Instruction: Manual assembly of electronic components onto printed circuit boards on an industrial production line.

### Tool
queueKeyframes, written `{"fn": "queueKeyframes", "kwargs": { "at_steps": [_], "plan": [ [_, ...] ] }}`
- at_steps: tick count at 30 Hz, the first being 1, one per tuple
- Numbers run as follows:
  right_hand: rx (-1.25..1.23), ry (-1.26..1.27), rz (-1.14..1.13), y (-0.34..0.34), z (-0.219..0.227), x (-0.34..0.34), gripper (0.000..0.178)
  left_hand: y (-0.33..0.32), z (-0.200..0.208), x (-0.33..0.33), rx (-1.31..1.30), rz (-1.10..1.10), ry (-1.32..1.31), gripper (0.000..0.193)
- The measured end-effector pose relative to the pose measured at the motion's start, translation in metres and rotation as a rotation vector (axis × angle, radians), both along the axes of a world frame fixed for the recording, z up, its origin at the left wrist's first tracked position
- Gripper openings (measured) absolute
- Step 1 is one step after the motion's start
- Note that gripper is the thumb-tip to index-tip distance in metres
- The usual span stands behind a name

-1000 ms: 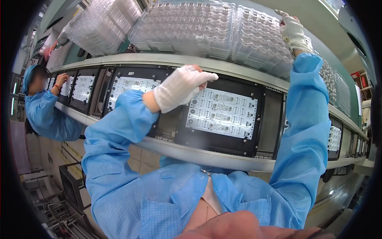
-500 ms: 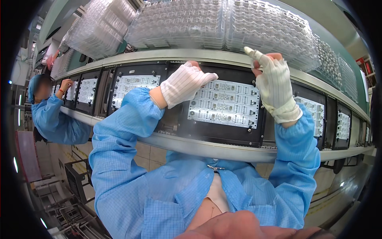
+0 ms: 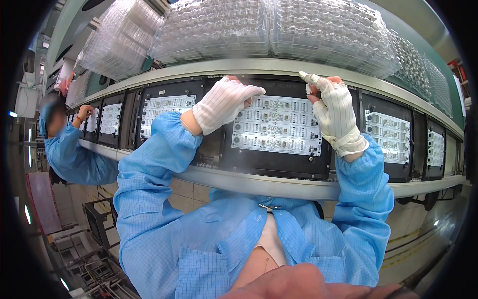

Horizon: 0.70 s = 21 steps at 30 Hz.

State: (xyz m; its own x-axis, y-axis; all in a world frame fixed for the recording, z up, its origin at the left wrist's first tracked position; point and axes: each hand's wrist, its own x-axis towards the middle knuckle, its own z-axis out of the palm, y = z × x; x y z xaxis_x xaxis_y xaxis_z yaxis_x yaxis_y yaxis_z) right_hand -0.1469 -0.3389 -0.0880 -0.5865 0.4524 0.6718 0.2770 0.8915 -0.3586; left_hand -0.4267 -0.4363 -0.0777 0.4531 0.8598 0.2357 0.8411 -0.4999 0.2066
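Note:
A white printed circuit board panel [image 3: 276,124] with rows of small components lies in a black carrier [image 3: 269,162] in front of me. Over the panel's far left corner is my left hand [image 3: 223,103], in a striped white glove with bare fingertips. Its fingers are curled in, the gloved thumb points right, and whatever they hold is hidden. My right hand [image 3: 337,107], gloved the same way, is above the panel's far right corner. Its thumb and index finger pinch a small pale part [image 3: 309,90], too small to identify.
More carriers with panels sit along the line, left [image 3: 167,107] and right [image 3: 388,134]. Stacked clear plastic trays [image 3: 209,32] stand behind the metal rail [image 3: 279,66]. A front rail [image 3: 259,183] runs before me. At far left a co-worker's hand [image 3: 85,111] reaches over another carrier.
My right hand has come down and slightly left, nearer the panel, and its pinched part now shows. My left hand stays by the far left corner. The view has shifted slightly.

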Motion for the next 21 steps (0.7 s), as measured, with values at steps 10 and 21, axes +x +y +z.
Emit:
{"fn": "queueKeyframes", "kwargs": {
  "at_steps": [10, 21],
  "plan": [
    [-0.061, 0.028, 0.04, -0.001, -0.012, -0.002, 0.051, -0.003, 0.001, 0.013, 0.086, 0.007, 0.23, 0.036],
    [-0.154, -0.008, 0.07, -0.007, -0.013, -0.006, 0.056, -0.001, -0.002, 0.007, -0.05, 0.034, -0.052, 0.045]
  ]
}}
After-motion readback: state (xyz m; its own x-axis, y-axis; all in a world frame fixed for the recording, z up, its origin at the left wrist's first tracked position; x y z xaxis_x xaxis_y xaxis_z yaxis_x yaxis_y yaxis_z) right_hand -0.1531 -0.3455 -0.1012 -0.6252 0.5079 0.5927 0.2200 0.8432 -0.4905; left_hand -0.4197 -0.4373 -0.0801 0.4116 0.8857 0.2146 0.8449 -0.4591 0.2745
